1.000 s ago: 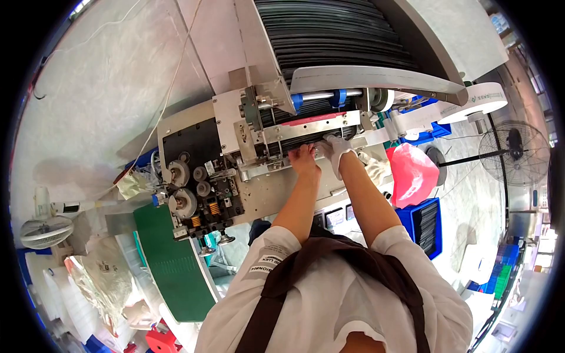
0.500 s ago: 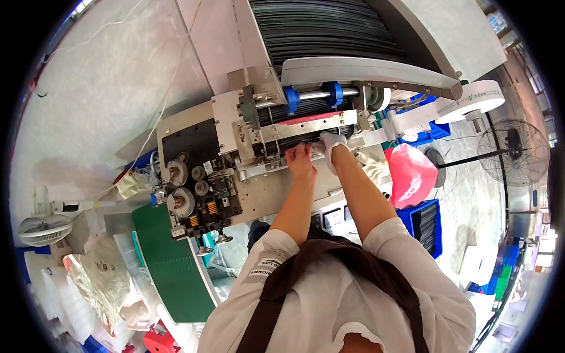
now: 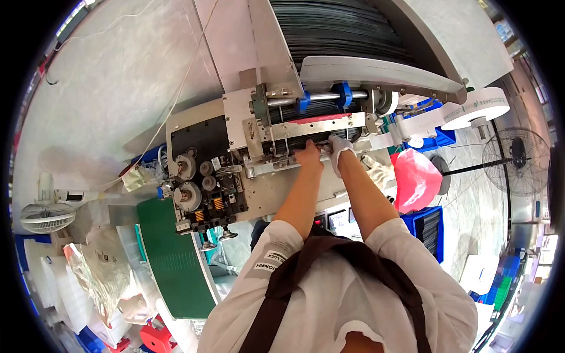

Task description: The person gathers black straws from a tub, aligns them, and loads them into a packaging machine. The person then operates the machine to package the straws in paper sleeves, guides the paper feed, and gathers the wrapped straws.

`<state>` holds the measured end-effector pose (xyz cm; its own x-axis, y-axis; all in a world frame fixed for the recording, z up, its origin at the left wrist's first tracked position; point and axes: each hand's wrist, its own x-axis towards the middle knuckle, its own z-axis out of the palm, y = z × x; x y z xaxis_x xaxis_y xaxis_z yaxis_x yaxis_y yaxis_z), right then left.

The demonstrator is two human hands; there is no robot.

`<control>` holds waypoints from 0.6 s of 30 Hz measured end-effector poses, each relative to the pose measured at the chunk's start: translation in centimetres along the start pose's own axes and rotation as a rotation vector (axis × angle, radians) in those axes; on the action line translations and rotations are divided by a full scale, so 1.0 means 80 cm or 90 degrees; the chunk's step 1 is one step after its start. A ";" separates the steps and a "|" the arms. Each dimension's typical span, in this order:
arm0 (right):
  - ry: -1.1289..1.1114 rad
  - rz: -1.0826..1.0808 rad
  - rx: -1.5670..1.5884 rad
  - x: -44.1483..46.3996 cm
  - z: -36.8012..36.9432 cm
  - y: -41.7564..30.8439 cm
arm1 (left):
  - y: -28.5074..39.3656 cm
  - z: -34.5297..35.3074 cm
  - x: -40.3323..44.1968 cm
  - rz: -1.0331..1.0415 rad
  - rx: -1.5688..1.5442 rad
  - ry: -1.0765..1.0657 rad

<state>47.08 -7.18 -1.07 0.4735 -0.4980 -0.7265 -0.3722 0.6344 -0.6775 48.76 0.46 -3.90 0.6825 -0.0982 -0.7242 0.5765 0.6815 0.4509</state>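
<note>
Several black strips [image 3: 299,140] run left to right beside the right hand [image 3: 340,152].

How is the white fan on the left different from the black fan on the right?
The white fan is pale, while the black fan is dark. The black fan looks bigger in the picture than the white fan. The white fan's cage shows as a squashed shape, but the black fan's cage looks much rounder. Both have cages with thin bars.
</note>
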 end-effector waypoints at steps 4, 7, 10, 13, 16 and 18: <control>0.042 -0.073 -0.198 0.021 -0.006 0.008 | -0.012 0.003 0.004 0.052 -0.029 0.051; 0.131 -0.102 -0.401 0.105 -0.022 0.029 | -0.003 0.010 -0.010 0.047 -0.052 0.052; 0.108 -0.278 -0.663 0.075 -0.019 0.024 | -0.003 0.010 -0.011 0.060 -0.050 0.027; 0.123 -0.319 -0.694 0.064 -0.012 0.025 | -0.008 0.006 0.001 0.053 -0.012 0.011; 0.257 -0.213 -0.629 -0.003 0.014 0.003 | -0.007 0.016 -0.005 0.059 -0.016 0.056; 0.270 -0.218 -0.610 -0.012 0.017 0.002 | -0.003 0.021 -0.010 0.093 -0.028 0.091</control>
<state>47.68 -5.80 -0.34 0.4260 -0.8386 -0.3396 -0.8251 -0.2061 -0.5260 48.86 -0.82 -2.56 0.6853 0.1060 -0.7205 0.4536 0.7120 0.5361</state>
